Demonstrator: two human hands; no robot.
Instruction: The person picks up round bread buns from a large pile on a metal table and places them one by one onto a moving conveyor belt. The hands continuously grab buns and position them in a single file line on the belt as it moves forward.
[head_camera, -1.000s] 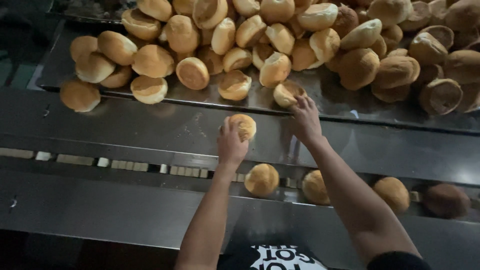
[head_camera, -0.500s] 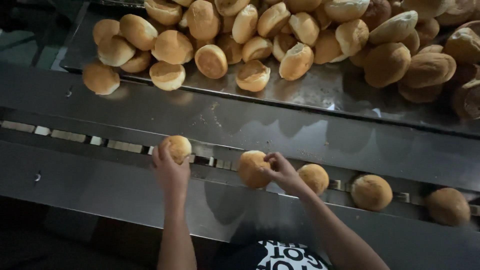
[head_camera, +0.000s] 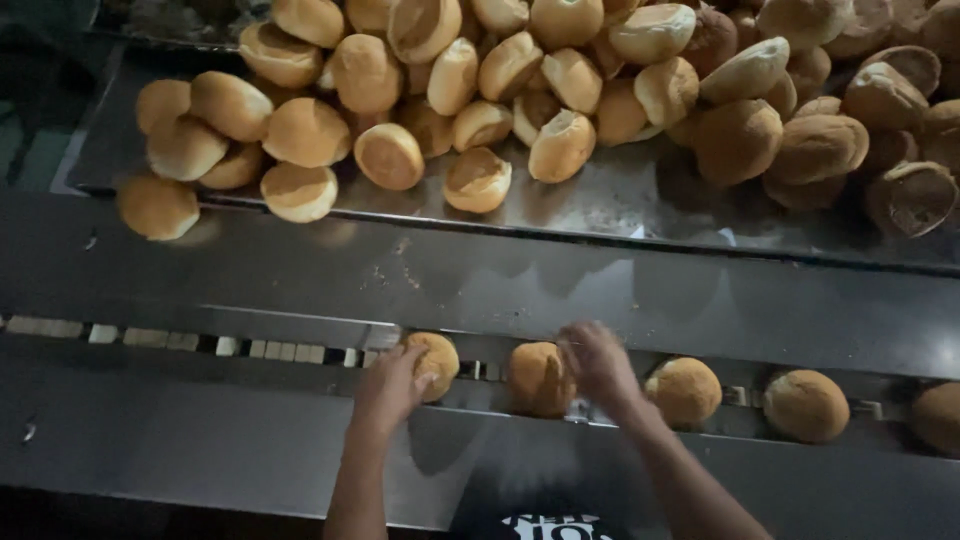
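My left hand (head_camera: 388, 388) rests on a round golden bun (head_camera: 436, 360) in the narrow conveyor channel (head_camera: 180, 343). Just to its right, my right hand (head_camera: 598, 365) presses against a second bun (head_camera: 536, 378) in the same channel; its fingers are blurred. Further right along the channel sit two more buns (head_camera: 684, 390) (head_camera: 806, 404), and a third bun (head_camera: 938, 416) is cut by the frame edge. A large heap of buns (head_camera: 560, 70) covers the metal tray (head_camera: 620, 205) above.
A sloped steel panel (head_camera: 500, 285) separates the tray from the channel. One bun (head_camera: 156, 206) lies at the tray's left lip. Another steel ledge (head_camera: 200, 450) runs below the channel. A dark garment with white print shows at the bottom edge.
Both hands came down from the tray edge to the channel, each carrying a bun. The left bun now sits in the channel further right, and the buns in the channel have shifted right.
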